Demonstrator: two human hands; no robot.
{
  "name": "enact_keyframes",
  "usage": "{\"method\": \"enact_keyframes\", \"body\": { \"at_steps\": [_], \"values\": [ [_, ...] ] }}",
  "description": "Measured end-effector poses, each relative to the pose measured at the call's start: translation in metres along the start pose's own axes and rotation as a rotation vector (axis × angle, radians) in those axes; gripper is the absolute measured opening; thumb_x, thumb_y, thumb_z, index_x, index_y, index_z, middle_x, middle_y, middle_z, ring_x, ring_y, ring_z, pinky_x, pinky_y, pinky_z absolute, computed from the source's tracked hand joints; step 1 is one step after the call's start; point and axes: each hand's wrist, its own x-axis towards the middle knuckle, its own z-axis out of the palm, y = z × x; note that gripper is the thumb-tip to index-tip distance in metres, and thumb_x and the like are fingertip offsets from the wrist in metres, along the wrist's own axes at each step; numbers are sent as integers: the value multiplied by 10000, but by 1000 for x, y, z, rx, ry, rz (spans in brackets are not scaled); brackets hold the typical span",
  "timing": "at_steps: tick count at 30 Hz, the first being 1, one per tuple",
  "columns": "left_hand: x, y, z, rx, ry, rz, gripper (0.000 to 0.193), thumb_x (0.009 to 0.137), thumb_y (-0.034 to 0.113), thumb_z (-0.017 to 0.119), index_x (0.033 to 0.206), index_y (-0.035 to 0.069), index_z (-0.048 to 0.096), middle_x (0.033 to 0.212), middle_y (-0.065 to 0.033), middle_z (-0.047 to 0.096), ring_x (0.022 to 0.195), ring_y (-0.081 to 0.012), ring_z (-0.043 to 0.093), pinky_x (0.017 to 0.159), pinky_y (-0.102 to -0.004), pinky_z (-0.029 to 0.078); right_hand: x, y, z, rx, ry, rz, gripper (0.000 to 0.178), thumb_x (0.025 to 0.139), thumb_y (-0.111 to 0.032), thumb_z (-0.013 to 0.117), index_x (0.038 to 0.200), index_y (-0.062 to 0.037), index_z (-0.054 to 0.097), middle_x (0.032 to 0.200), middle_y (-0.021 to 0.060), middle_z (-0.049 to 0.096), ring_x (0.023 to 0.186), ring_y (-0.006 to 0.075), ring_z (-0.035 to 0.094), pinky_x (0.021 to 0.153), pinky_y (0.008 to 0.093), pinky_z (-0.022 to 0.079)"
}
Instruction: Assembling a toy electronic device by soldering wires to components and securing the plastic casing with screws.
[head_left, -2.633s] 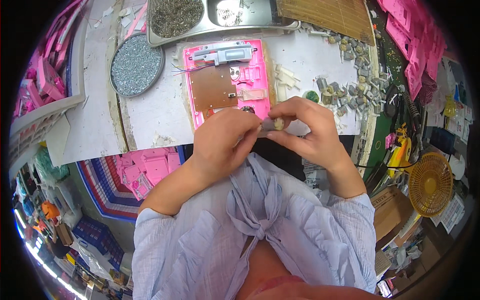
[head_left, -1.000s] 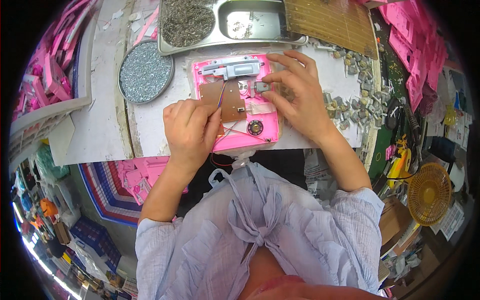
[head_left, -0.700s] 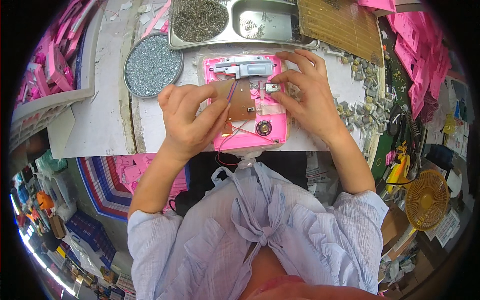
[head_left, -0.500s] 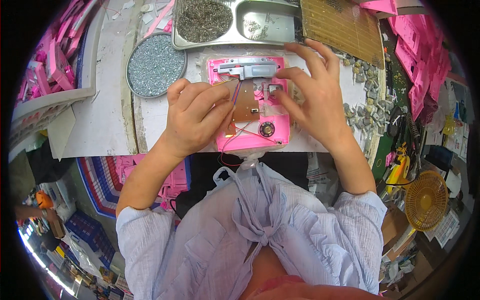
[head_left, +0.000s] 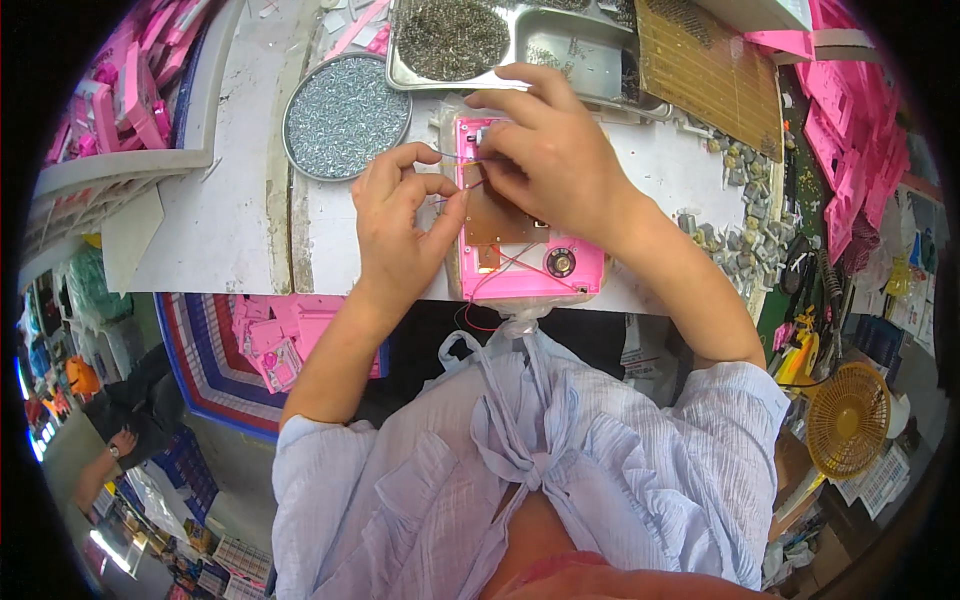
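Observation:
A pink plastic casing (head_left: pixel 528 288) lies flat on the table in front of me, with a brown circuit board (head_left: pixel 500 222) and a small round speaker (head_left: pixel 560 262) inside it. Thin wires (head_left: pixel 455 157) stretch between my hands over the casing's upper left edge. My left hand (head_left: pixel 405 225) pinches them between thumb and fingertips, just left of the board. From the right, my right hand (head_left: pixel 560 155) reaches across the casing's top, its fingers closed on the wires' other part. It hides most of the grey part there. Thin red wires (head_left: pixel 515 262) run near the speaker.
Left of the casing stands a round tray of screws (head_left: pixel 345 120). Behind is a metal tray (head_left: pixel 490 82) with small metal parts, beside a brown board (head_left: pixel 715 75). Small grey parts (head_left: pixel 745 200) lie scattered at right. Pink pieces fill a crate (head_left: pixel 215 350) below the table edge.
My right hand has swung left over the casing and gone from spread fingers to a pinch on the wires. My left hand has turned and drawn off the board. The view has shifted slightly.

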Motion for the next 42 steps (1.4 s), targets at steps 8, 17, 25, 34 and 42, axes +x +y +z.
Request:
{"method": "enact_keyframes", "body": {
  "at_steps": [8,17,25,34,42],
  "values": [
    [-8,5,11,-111,118,-126,167,746,72,811,851,42,684,1112,-127,617,899,-262,596,824,-385,455,9,-18,-7,-199,-60,-109,169,668,-126,731,817,-45,729,1138,73,700,1193,327,575,961,438,501],
    [22,51,2,-1,244,188,356,799,-7,745,1130,14,618,1098,-156,604,871,-242,610,730,-338,499,-57,-10,-21,-50,181,115,166,736,-149,788,888,-122,726,839,-5,666,900,241,592,874,426,427],
    [24,18,32,-374,-126,-154,207,893,-94,601,1069,9,633,1001,-54,617,729,-84,562,624,-220,466,-57,-11,-27,-16,146,49,157,702,-146,772,836,-135,691,798,-23,638,889,221,584,854,399,438],
    [41,51,36,-261,-259,166,261,842,-10,725,1099,21,692,970,-145,708,793,-280,703,645,-324,557,-78,-8,-31,458,304,421,146,760,-73,798,903,-98,777,821,10,709,871,223,589,826,335,476],
    [53,60,33,-400,-395,-100,94,919,22,708,991,-31,736,847,-79,711,670,-123,714,547,-253,574,-99,7,-40,869,542,573,116,849,-19,755,965,-12,746,1010,84,703,900,160,620,806,298,512]
  ]
}}
